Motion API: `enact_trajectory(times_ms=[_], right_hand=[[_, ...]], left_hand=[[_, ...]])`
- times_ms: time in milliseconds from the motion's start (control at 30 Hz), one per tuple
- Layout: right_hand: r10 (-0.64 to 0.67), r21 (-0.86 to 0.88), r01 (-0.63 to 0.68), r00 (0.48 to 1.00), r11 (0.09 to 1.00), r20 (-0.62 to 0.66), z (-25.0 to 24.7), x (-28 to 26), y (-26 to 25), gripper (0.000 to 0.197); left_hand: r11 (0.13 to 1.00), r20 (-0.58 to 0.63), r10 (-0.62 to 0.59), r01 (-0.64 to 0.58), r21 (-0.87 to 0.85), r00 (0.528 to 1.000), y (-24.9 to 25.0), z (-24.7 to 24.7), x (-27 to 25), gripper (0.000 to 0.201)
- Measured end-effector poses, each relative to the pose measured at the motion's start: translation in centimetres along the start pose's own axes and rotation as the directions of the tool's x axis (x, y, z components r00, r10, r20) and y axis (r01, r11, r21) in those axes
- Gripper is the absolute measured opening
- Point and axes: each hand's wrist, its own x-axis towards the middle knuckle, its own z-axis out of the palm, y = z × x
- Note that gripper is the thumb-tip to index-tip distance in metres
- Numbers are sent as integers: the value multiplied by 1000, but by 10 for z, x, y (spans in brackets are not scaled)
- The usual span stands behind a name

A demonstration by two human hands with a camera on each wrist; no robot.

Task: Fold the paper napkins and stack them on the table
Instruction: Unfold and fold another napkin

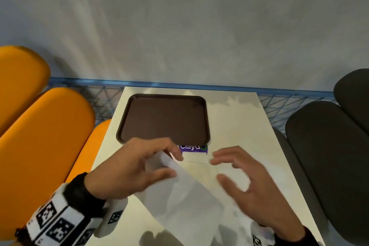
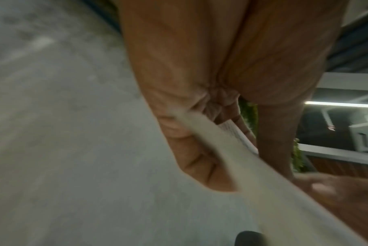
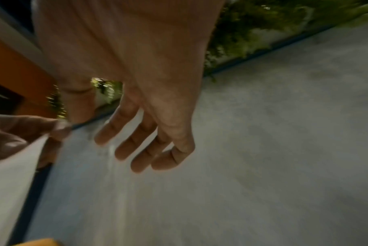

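Observation:
A white paper napkin (image 1: 185, 197) hangs tilted above the pale table (image 1: 239, 118), its upper end pinched between the thumb and fingers of my left hand (image 1: 137, 168). The left wrist view shows the napkin (image 2: 231, 159) running through that pinch of my left hand (image 2: 191, 133). My right hand (image 1: 241, 177) hovers just right of the napkin with its fingers spread and relaxed, holding nothing. In the right wrist view my right hand (image 3: 141, 146) is open in the air, and the napkin (image 3: 10, 174) hangs at the left. The picture is blurred.
A dark brown tray (image 1: 127, 126) sits on the far half of the table. A purple label (image 1: 193, 149) lies at its near edge. Orange seats (image 1: 44, 136) stand to the left, dark grey seats (image 1: 329, 146) to the right. A grey wall rises behind.

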Motion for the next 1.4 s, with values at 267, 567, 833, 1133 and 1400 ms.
enact_trajectory(times_ms=[267, 567, 833, 1133, 1400], right_hand=[[-161, -71, 184, 956, 980, 246, 41, 25, -29, 22], [-45, -134, 85, 961, 987, 272, 43, -5, 9, 23], [58, -184, -6, 957, 983, 283, 55, -19, 2, 50], [61, 18, -79, 873, 997, 484, 89, 4, -3, 46], [449, 58, -602, 652, 796, 611, 164, 21, 44, 39]], left_hand=[[995, -122, -74, 80, 52, 990, 29, 0, -10, 40], [974, -327, -207, 164, -154, 922, 26, -3, -15, 4], [977, -86, -201, 193, -90, 976, 27, 34, -28, 5], [836, 85, -491, 497, -235, 867, -17, 18, -65, 59], [520, 39, -742, 610, -597, 670, -145, 33, -105, 18]])
